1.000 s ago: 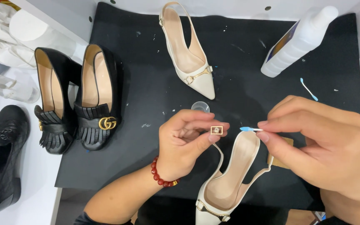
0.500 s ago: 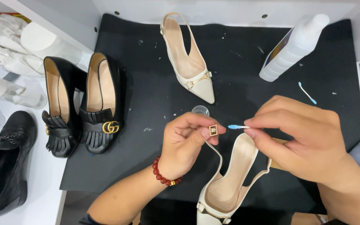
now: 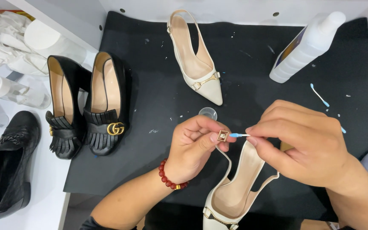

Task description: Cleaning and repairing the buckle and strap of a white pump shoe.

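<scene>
We pinch a small square gold buckle [image 3: 222,136] between the thumb and forefinger of our left hand [image 3: 194,147], closed around it, holding it up over the black mat [image 3: 150,170]. Our right hand [image 3: 305,147] grips a cotton swab [image 3: 239,135] with a pale blue tip, fingers closed on its stem, and the tip touches the buckle's edge. The buckle sits at the end of the slingback strap of a cream leather shoe [image 3: 235,191] — smooth, pointed in cut, lying just below both hands. Its mate [image 3: 196,64] lies on the mat beyond the hands, well apart, with a gold bar across the toe. At the left stand two glossy black fringed pumps [image 3: 86,110] — at the upper right, a translucent plastic bottle [image 3: 305,47] on its side.
</scene>
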